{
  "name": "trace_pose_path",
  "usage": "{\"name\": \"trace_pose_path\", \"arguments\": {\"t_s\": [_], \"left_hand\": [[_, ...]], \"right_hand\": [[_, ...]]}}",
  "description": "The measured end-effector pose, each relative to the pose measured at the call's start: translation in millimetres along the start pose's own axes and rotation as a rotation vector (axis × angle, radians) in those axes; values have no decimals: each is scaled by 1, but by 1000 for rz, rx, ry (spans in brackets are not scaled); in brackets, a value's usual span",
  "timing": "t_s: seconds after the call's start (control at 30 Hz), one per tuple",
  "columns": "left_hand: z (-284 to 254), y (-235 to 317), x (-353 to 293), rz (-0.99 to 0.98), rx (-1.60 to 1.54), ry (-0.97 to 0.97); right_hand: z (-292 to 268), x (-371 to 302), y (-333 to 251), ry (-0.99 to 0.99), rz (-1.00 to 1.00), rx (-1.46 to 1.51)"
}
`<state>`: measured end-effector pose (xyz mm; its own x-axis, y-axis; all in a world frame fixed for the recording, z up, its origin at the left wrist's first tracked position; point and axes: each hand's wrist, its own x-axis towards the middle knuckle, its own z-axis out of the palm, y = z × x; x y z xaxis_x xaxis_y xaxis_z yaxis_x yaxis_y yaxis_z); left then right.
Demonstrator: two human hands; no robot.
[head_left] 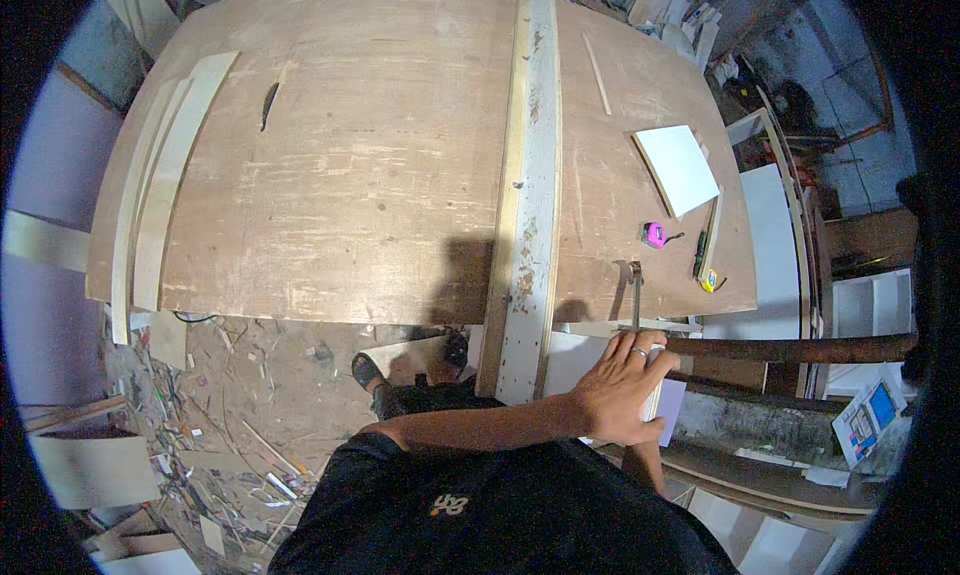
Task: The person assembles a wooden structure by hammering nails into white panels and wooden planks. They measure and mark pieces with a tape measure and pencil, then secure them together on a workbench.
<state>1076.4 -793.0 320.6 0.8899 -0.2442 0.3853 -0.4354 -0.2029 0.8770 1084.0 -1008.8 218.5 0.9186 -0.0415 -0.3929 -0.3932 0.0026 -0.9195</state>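
The fingers (640, 347) of your left hand (612, 387) are closed over a narrow white board piece (655, 387), which sits just off the near edge of the tabletop (350, 195), toward its right end; a ring shows on one finger. Your right forearm (645, 465) comes up from below, but its hand is hidden behind the piece, so you cannot tell what its fingers are doing. Just beyond your left fingers, a hammer-like tool (636, 300) points away from you, its head over the tabletop; whether you touch its near end is unclear. Farther right lie a pink tape measure (654, 235), a dark-green-handled tool (700, 254) and a yellow tape measure (709, 280), with a squarish white board (680, 170) beyond them. Left of your hand, a long white-faced beam (533, 195) crosses the tabletop, and pale wooden strips (185, 165) lie near its left end.
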Motion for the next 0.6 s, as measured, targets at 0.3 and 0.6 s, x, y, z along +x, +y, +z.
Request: {"name": "trace_pose_path", "arguments": {"t_s": [0.3,0.6], "left_hand": [[-20,-1,-8,89,-61,67],[-142,33,-100,-265,-211,228]], "right_hand": [[-8,35,-3,-122,-123,-87],[62,103,-82,-465,-70,517]]}}
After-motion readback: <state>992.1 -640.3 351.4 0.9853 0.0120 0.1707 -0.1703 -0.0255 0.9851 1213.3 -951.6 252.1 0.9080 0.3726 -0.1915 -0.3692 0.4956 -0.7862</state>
